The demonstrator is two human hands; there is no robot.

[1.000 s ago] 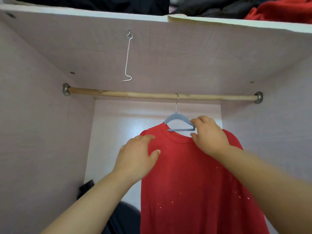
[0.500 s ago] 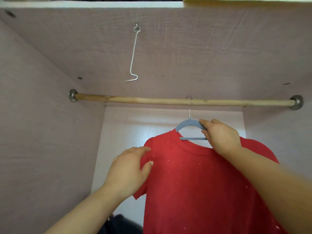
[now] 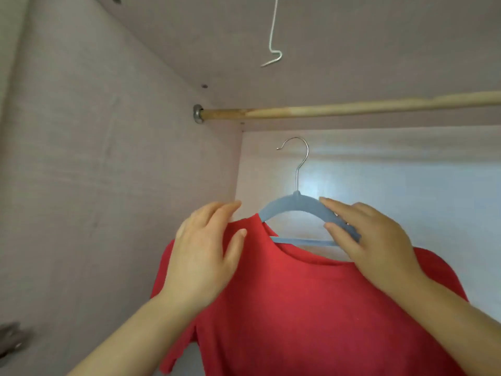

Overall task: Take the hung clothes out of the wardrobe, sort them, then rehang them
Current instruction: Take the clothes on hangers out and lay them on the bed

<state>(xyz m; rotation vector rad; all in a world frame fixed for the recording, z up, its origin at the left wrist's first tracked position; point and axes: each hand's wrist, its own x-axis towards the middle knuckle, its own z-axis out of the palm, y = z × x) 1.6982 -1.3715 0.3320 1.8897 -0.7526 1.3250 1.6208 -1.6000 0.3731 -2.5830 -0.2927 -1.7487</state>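
- I have the right hand point(image 3: 379, 245) clamped on the blue-grey clothes hanger point(image 3: 284, 207). Its fingers point(image 3: 336, 206) lie along the top of the hanger's right arm, and the thumb presses up from below, where that arm meets the thin lower bar.
- The left hand point(image 3: 206, 253) rests on the left shoulder of the short-sleeved red T-shirt point(image 3: 311, 308). Its fingers are straight and a little apart, reaching over the top of the shoulder, and the thumb lies flat on the front of the cloth beside the collar. I can see no fabric pinched between them.
- The red T-shirt sits on the hanger with its collar under the hanger's neck. Its body drops out of the bottom of my view, and the left sleeve hangs below the left wrist.
- The hanger's silver metal hook point(image 3: 298, 175) stands upright with its opening to the left. It is below the round wooden rod point(image 3: 352, 109) and not touching it, so the hands alone carry the shirt.
- The rod crosses the upper part of the pale pink-grey wardrobe point(image 3: 81, 185). Its left end sits in a metal socket point(image 3: 198, 118) on the side wall, and its right end runs out of view.
- A bent white wire hook point(image 3: 272, 36) dangles from the wardrobe's top panel, well above the hanger.
- A blurred grey shape point(image 3: 10, 337) sits at the lower left edge. I cannot tell what it is.
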